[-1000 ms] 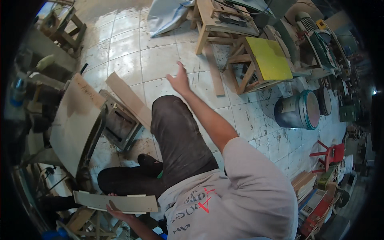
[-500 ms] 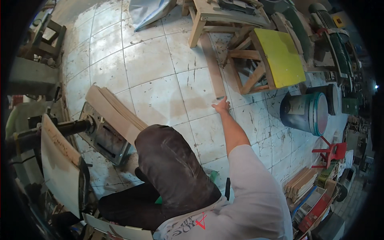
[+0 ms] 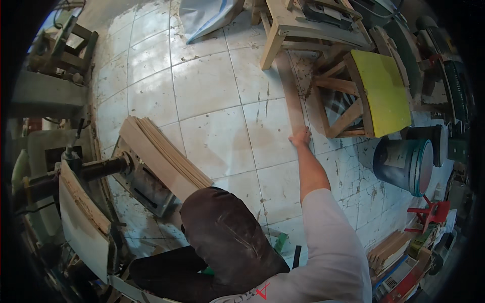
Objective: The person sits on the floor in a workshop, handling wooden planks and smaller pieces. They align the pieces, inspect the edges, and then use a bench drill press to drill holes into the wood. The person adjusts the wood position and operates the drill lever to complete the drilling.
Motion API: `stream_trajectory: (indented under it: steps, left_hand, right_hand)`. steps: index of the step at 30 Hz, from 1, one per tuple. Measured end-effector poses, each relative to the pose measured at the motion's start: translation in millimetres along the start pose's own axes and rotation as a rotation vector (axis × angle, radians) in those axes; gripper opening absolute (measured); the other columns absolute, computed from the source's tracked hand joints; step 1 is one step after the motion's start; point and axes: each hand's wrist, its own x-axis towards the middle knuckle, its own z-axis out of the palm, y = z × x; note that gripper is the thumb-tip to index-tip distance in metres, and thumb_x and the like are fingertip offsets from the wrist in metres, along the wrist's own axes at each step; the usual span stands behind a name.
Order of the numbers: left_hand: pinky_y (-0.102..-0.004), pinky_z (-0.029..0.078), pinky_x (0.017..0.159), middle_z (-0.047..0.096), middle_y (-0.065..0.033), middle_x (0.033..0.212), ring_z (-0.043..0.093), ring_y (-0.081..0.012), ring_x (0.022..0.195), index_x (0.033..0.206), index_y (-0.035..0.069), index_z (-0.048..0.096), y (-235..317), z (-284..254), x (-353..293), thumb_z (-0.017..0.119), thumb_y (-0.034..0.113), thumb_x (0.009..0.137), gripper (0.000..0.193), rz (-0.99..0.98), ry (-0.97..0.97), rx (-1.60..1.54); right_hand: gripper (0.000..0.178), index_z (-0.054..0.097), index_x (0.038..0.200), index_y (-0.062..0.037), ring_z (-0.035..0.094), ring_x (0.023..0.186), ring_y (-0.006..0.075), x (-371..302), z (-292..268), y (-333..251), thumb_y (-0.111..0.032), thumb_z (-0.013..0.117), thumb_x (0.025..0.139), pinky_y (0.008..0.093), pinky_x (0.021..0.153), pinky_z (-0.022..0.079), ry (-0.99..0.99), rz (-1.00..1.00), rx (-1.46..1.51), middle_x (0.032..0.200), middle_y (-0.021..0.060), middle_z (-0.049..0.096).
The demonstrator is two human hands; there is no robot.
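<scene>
My right arm stretches forward over the tiled floor. At its end, my right hand (image 3: 301,137) is closed on the near end of a long, narrow wooden board (image 3: 291,91), thumb on the left side and fingers over the top. The board lies on the floor, its far end running toward a wooden bench. My left hand is out of view. Beside my bent knee, a stack of thin wooden boards (image 3: 164,156) rests on a metal machine base (image 3: 146,189).
A wooden bench (image 3: 274,48) and a wooden stool with a yellow top (image 3: 381,93) stand ahead right. Farther right are a paint bucket (image 3: 399,164) and a small red chair (image 3: 432,214). A white sack (image 3: 209,17) lies at the far side; a machine with a pale panel (image 3: 83,219) stands left.
My right hand has moved from just short of the board's near end onto it, and its fingers have closed there. The whole view has shifted, so things sit farther right and lower.
</scene>
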Motion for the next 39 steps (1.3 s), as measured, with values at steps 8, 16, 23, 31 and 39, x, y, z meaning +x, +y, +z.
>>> stream_trajectory:
  steps: [8, 16, 23, 31, 39]
  left_hand:
    - [-0.0486, 0.031, 0.102, 0.034, -0.0158, 0.139, 0.037, -0.0346, 0.122, 0.143, 0.009, 0.035, 0.1, 8.7, 9.7, 0.026, 0.055, 0.096, 0.066, 0.034, 0.0, 0.065]
    - [-0.0489, 0.036, 0.097, 0.04, -0.0162, 0.133, 0.043, -0.0347, 0.115, 0.14, 0.007, 0.038, -2.6, 7.0, 13.2, 0.027, 0.054, 0.096, 0.065, 0.065, -0.006, 0.111]
    - [-0.0491, 0.041, 0.093, 0.046, -0.0165, 0.128, 0.049, -0.0348, 0.109, 0.137, 0.006, 0.041, -2.7, 2.2, 19.1, 0.029, 0.053, 0.096, 0.064, 0.097, -0.017, 0.156]
    - [-0.0494, 0.046, 0.088, 0.052, -0.0169, 0.122, 0.055, -0.035, 0.101, 0.135, 0.004, 0.044, -5.2, -11.5, 16.6, 0.03, 0.052, 0.096, 0.064, 0.155, -0.023, 0.294]
    - [-0.0497, 0.051, 0.083, 0.059, -0.0173, 0.115, 0.061, -0.0352, 0.094, 0.132, 0.002, 0.047, -28.0, -49.2, 10.3, 0.032, 0.051, 0.095, 0.063, 0.354, 0.006, 0.576]
  right_hand:
    - [0.078, 0.045, 0.12, 0.0046, 0.052, 0.113, 0.0323, 9.9, 5.9, 20.9, -0.028, 0.082, 0.06, 0.0375, 0.097, 0.048, -0.029, 0.094, 0.068, 0.121, 0.0207, 0.051]
    - [0.077, 0.043, 0.121, 0.0062, 0.058, 0.107, 0.0375, -23.9, -4.6, 52.6, -0.019, 0.083, 0.061, 0.0391, 0.094, 0.052, -0.031, 0.121, 0.154, 0.119, 0.024, 0.048]
    - [0.078, 0.04, 0.122, 0.0049, 0.057, 0.108, 0.0369, -28.2, 6.1, 74.0, -0.016, 0.084, 0.061, 0.0405, 0.095, 0.051, -0.055, 0.151, 0.165, 0.123, 0.0225, 0.045]
    - [0.087, 0.038, 0.127, -0.0005, 0.046, 0.118, 0.0354, -31.0, 24.4, 81.8, -0.017, 0.086, 0.057, 0.0396, 0.101, 0.045, 0.014, 0.136, 0.252, 0.123, 0.0212, 0.048]
    - [0.085, 0.038, 0.125, 0.0017, 0.045, 0.119, 0.0346, -36.1, 27.1, 87.0, -0.021, 0.085, 0.058, 0.0385, 0.101, 0.044, -0.016, 0.088, 0.2, 0.123, 0.021, 0.048]
